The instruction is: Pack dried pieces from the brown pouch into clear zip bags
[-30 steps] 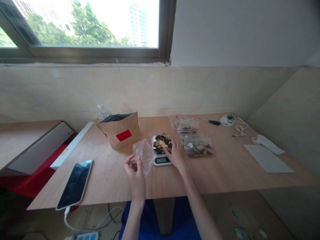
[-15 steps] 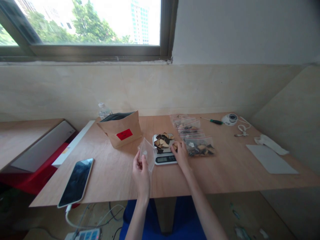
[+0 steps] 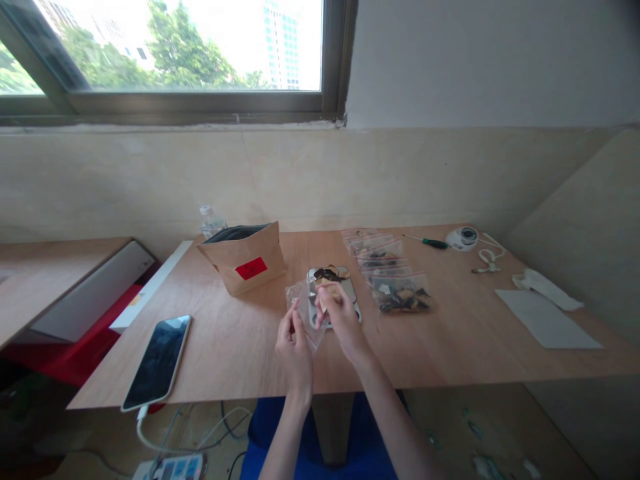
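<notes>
My left hand (image 3: 294,341) pinches the edge of a small clear plastic bag (image 3: 301,307) and holds it up just left of a small white kitchen scale (image 3: 349,293). My right hand (image 3: 339,315) is closed on a few tan and dark flat chips at the bag's mouth, in front of the scale. More of these chips (image 3: 327,274) lie on the scale's platform. Both hands hover over the wooden table (image 3: 450,340).
An open brown paper bag (image 3: 243,257) with a red label stands at the back left, a water bottle (image 3: 210,220) behind it. Several filled clear bags (image 3: 395,283) lie right of the scale. A phone (image 3: 158,360) lies front left. A screwdriver (image 3: 427,243), a small round device (image 3: 463,237) and paper (image 3: 547,319) are on the right.
My right hand left the scale with some chips and came to the mouth of the plastic bag. My left hand moved the bag right, toward the scale.
</notes>
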`<state>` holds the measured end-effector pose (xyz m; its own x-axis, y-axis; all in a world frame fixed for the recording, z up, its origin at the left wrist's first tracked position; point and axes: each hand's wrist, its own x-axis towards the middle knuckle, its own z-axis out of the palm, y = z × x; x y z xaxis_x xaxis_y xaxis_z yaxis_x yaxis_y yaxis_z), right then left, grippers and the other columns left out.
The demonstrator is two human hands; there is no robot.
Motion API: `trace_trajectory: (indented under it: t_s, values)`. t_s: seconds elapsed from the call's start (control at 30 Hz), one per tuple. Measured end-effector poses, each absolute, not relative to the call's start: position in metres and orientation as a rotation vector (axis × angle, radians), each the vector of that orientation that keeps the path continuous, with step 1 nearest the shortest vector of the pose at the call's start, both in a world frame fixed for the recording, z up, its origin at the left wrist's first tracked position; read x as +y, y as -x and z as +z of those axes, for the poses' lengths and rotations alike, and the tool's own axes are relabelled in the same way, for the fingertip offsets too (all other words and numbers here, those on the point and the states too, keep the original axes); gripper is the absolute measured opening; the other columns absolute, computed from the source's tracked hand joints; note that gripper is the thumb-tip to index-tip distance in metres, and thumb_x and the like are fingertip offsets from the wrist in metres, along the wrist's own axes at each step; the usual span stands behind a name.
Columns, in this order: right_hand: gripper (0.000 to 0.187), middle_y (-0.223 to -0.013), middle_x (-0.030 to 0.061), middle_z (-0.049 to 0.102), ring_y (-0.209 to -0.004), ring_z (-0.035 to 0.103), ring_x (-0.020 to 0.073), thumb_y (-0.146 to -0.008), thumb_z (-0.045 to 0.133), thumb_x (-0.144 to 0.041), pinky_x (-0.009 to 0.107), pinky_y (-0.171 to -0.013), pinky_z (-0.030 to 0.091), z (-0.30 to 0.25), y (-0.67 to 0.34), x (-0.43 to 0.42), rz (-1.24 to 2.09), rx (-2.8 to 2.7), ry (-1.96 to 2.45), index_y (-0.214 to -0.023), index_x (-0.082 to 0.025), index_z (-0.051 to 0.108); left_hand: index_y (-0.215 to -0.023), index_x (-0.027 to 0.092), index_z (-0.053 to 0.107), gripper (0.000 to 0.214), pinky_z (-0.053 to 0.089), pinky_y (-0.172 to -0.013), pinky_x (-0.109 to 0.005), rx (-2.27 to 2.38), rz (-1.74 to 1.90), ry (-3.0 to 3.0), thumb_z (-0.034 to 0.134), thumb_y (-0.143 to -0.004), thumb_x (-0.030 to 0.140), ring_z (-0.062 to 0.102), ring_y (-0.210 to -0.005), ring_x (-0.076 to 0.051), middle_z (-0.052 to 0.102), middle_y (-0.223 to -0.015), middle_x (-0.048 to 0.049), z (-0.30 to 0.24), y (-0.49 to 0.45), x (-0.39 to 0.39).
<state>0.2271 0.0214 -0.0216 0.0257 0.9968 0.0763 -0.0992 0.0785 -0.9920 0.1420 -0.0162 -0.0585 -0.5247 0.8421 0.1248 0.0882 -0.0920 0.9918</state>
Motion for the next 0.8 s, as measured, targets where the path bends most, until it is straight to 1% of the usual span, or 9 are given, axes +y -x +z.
trace_trajectory:
  t_s: [0.1,0.17,0.23,0.3,0.37,0.43,0.5,0.67,0.8]
  values:
    - [0.029,-0.090,0.0046,0.061,-0.077,0.062,0.0165,-0.081,0.054,-0.041,0.030,-0.069,0.053,-0.021,-0.212,0.011,0.979,-1.376,1.203,-0.100,-0.020,0.052,-0.111,0.017,0.064,0.039,0.044,-0.091,-0.034,1.582,1.708,-0.986,0.046,-0.088,0.043,0.058,-0.108,-0.022,0.064,-0.115,-0.0116,-0.058,-0.142,-0.018]
    - [0.037,-0.114,0.0096,0.057,-0.106,0.056,0.0210,-0.081,0.056,-0.037,0.037,-0.090,0.048,-0.022,-0.211,0.006,0.811,-1.507,1.238,-0.114,-0.020,0.051,-0.111,0.017,0.064,0.039,0.044,-0.091,-0.034,1.561,1.720,-0.928,0.048,-0.087,0.042,0.058,-0.109,-0.023,0.064,-0.116,-0.0119,-0.059,-0.141,-0.018]
    - [0.043,-0.126,0.0093,0.052,-0.118,0.049,0.0210,-0.085,0.053,-0.035,0.039,-0.100,0.041,-0.020,-0.213,0.002,0.767,-1.636,1.184,-0.125,-0.022,0.045,-0.110,0.015,0.065,0.040,0.045,-0.089,-0.034,1.546,1.733,-0.857,0.049,-0.086,0.043,0.060,-0.106,-0.023,0.066,-0.113,-0.0125,-0.061,-0.139,-0.016]
    - [0.037,-0.127,0.0074,0.052,-0.121,0.047,0.0193,-0.089,0.047,-0.032,0.039,-0.103,0.039,-0.016,-0.218,0.002,0.738,-1.727,1.094,-0.125,-0.024,0.047,-0.109,0.014,0.066,0.041,0.046,-0.087,-0.034,1.550,1.750,-0.788,0.051,-0.084,0.043,0.061,-0.102,-0.024,0.068,-0.108,-0.0125,-0.062,-0.137,-0.013]
    - [0.028,-0.119,0.0066,0.057,-0.116,0.050,0.0180,-0.092,0.040,-0.028,0.037,-0.101,0.040,-0.017,-0.224,0.008,0.644,-1.709,1.053,-0.115,-0.023,0.055,-0.109,0.013,0.066,0.042,0.047,-0.084,-0.033,1.561,1.773,-0.727,0.052,-0.083,0.044,0.062,-0.100,-0.023,0.068,-0.106,-0.0114,-0.063,-0.135,-0.010]
    - [0.027,-0.109,0.0072,0.060,-0.108,0.054,0.0176,-0.093,0.035,-0.025,0.035,-0.096,0.044,-0.026,-0.232,0.022,0.524,-1.636,1.085,-0.106,-0.022,0.059,-0.110,0.015,0.066,0.042,0.047,-0.081,-0.030,1.558,1.798,-0.687,0.052,-0.083,0.044,0.062,-0.098,-0.021,0.068,-0.105,-0.0097,-0.061,-0.133,-0.008]
    - [0.029,-0.107,0.0092,0.060,-0.106,0.055,0.0188,-0.093,0.034,-0.025,0.035,-0.092,0.046,-0.043,-0.239,0.042,0.418,-1.623,1.180,-0.107,-0.020,0.059,-0.112,0.015,0.065,0.043,0.048,-0.078,-0.028,1.553,1.806,-0.673,0.051,-0.083,0.044,0.062,-0.094,-0.019,0.069,-0.104,-0.0083,-0.059,-0.131,-0.008]
    - [0.039,-0.124,0.0157,0.052,-0.116,0.047,0.0293,-0.085,0.053,-0.031,0.047,-0.095,0.041,-0.087,-0.248,0.074,0.199,-2.080,1.405,-0.122,-0.018,0.054,-0.111,0.014,0.066,0.044,0.048,-0.078,-0.027,1.544,1.807,-0.667,0.052,-0.083,0.045,0.062,-0.095,-0.019,0.068,-0.106,-0.0093,-0.057,-0.128,-0.008]
    - [0.043,-0.127,0.0149,0.050,-0.116,0.047,0.0302,-0.083,0.057,-0.029,0.047,-0.092,0.042,-0.097,-0.249,0.069,0.110,-2.204,1.422,-0.125,-0.021,0.052,-0.110,0.015,0.066,0.044,0.048,-0.081,-0.030,1.521,1.797,-0.660,0.052,-0.082,0.045,0.062,-0.099,-0.021,0.068,-0.108,-0.0107,-0.059,-0.129,-0.007]
